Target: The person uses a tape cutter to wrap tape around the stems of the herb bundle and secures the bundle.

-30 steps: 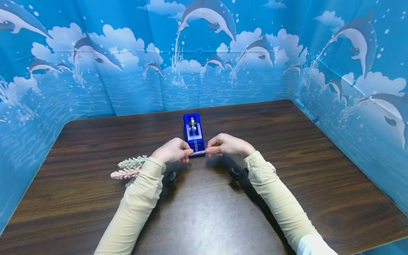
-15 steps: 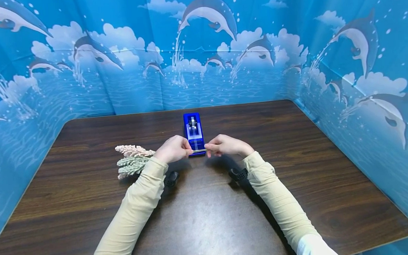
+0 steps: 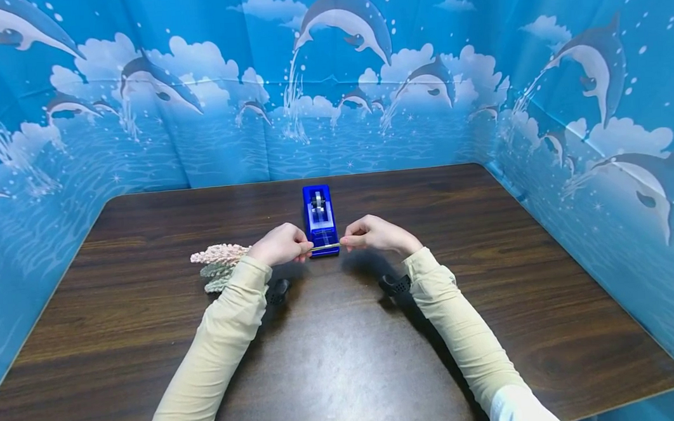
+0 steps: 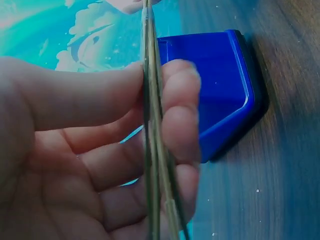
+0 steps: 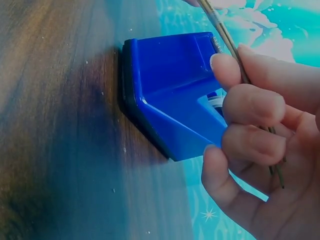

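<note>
A small bunch of pink and pale green flower sprigs lies level, blooms pointing left, partly behind the left sleeve. Its thin stems run through my left hand, pinched between thumb and fingers. Facing it, my right hand pinches the tail end of those stems, whose tips come out below its fingers in the right wrist view. A shiny clear band, like tape, wraps the stems between the hands. Close beyond the stems stands a blue tape dispenser, cutter end towards me.
The dark wooden table stretches around the hands to its rounded corners. A blue curtain printed with dolphins hangs along the back and sides. A black wrist camera sits under each forearm.
The bunch has turned about its stems: green blooms were uppermost at first, now pink ones are. The hands have drawn slightly apart along the stems, while the dispenser stays put.
</note>
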{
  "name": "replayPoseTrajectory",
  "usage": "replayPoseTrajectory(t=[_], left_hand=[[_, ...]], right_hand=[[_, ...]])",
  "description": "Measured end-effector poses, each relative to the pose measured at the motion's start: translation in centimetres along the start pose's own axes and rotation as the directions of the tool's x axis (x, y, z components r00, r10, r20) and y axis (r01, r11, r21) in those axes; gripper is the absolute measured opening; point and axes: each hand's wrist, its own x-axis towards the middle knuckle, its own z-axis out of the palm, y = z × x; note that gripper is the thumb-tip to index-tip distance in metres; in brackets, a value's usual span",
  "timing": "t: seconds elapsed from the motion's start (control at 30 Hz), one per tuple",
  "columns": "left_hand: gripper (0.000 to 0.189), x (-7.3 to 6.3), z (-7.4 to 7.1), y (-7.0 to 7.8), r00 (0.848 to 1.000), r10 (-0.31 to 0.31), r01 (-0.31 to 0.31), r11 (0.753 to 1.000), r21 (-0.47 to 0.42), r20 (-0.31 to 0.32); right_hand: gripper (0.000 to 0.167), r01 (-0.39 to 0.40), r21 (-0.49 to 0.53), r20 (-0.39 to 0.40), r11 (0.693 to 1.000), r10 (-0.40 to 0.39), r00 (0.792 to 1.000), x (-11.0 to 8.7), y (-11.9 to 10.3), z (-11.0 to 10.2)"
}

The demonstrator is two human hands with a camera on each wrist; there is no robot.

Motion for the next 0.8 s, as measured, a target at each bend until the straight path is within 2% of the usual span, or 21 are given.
replayPoseTrajectory(t=[0.23, 0.33, 0.43, 0.57, 0.67, 0.8], left_hand=[[0.017, 0.15, 0.26, -0.01, 0.995, -0.016, 0.02, 0.999, 0.046, -0.103], [0.015, 0.26, 0.43, 0.07, 0.994, -0.018, 0.021, 0.999, 0.029, -0.104], [0.014, 0.31, 0.55, 0.19, 0.995, -0.017, 0.019, 1.0, 0.018, -0.103], [0.016, 0.4, 0.63, 0.23, 0.987, -0.004, 0.01, 0.999, 0.04, -0.159], [0.018, 0.44, 0.67, 0.18, 0.982, 0.007, -0.001, 0.999, 0.034, -0.188], [0.02, 0.45, 0.69, 0.2, 0.985, 0.015, -0.012, 1.0, 0.019, -0.17]], right_hand=[[0.022, 0.01, 0.025, -0.019, 1.0, -0.01, 1.0, 0.01, 0.1, 0.1], [0.024, -0.007, 0.031, -0.022, 0.999, 0.008, 1.0, 0.07, 0.13, 0.17], [0.033, -0.037, 0.029, -0.021, 0.999, 0.037, 0.999, 0.14, 0.17, 0.23], [0.043, -0.063, 0.01, -0.016, 0.998, 0.063, 0.998, 0.22, 0.18, 0.25], [0.041, -0.075, 0.0, -0.026, 0.997, 0.075, 0.997, 0.17, 0.08, 0.18], [0.039, -0.084, 0.002, -0.045, 0.996, 0.084, 0.995, 0.1, -0.08, 0.06]])
